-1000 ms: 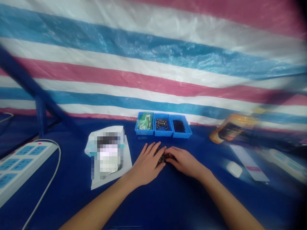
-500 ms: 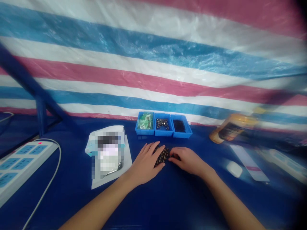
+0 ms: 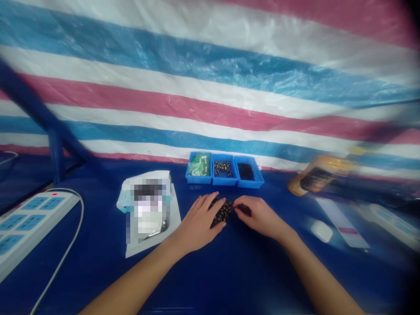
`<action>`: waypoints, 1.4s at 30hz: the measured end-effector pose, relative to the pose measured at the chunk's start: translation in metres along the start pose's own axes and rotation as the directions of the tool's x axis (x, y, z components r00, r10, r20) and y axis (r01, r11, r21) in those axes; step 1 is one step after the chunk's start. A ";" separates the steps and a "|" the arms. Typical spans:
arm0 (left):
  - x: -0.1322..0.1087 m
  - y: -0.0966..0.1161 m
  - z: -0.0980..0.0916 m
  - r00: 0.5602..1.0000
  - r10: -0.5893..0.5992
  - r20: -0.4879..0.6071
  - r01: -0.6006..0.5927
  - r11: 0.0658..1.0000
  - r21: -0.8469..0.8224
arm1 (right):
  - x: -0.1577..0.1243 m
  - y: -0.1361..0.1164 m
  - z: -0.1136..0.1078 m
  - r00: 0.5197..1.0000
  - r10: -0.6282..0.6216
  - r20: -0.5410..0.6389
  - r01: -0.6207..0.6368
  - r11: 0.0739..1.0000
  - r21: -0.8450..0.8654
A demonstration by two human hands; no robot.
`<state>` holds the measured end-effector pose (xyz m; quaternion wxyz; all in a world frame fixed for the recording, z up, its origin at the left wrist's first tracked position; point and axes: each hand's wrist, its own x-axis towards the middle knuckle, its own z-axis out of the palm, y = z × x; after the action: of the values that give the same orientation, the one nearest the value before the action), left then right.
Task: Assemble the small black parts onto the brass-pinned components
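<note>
A pile of small dark and brassy metal pieces, screw-like in look (image 3: 223,212), lies on the blue tabletop (image 3: 229,280). My left hand (image 3: 200,223) rests along the pile's left side, thumb and fingers spread around it. At the right edge of the pile is my right hand (image 3: 257,214), its thumb and fingertips pinched together. Whatever sits between those fingertips is too small to make out. Behind the hands stand three blue bins: one with green packets (image 3: 199,166), one with shiny small metal parts (image 3: 223,168), one with black small parts (image 3: 246,171).
On the left lie a white power strip (image 3: 36,214) with its cable and a white package (image 3: 154,218), partly pixelated. To the right are a tilted bottle (image 3: 318,175), a small white case (image 3: 321,231), a pale flat strip (image 3: 343,225) and another power strip (image 3: 393,223). Striped sheeting hangs behind.
My right hand has shifted slightly to the right and up, its fingers still pinched beside the pile. My left hand stays nearly in place.
</note>
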<state>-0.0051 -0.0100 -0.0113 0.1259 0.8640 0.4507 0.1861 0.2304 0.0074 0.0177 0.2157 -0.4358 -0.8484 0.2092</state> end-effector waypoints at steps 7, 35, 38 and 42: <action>-0.001 0.000 -0.001 1.000 0.008 -0.016 -0.009 1.000 -0.019 | 0.001 0.002 0.002 0.999 -0.043 -0.021 0.044 0.998 0.048; -0.001 -0.002 0.001 1.000 0.007 0.010 -0.007 1.000 0.024 | -0.001 -0.004 0.008 0.987 -0.041 -0.156 0.041 0.999 -0.003; 0.000 0.000 -0.001 1.000 0.007 -0.001 -0.007 1.000 0.013 | -0.001 0.001 0.011 0.991 0.010 -0.136 -0.014 0.999 -0.028; 0.003 0.005 -0.006 0.998 0.006 -0.057 -0.007 1.000 -0.023 | -0.002 0.003 0.010 0.991 0.043 -0.130 -0.044 0.999 -0.005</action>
<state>-0.0029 -0.0102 -0.0037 0.1225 0.8584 0.4489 0.2161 0.2278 0.0060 0.0075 0.2642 -0.4677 -0.8237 0.1815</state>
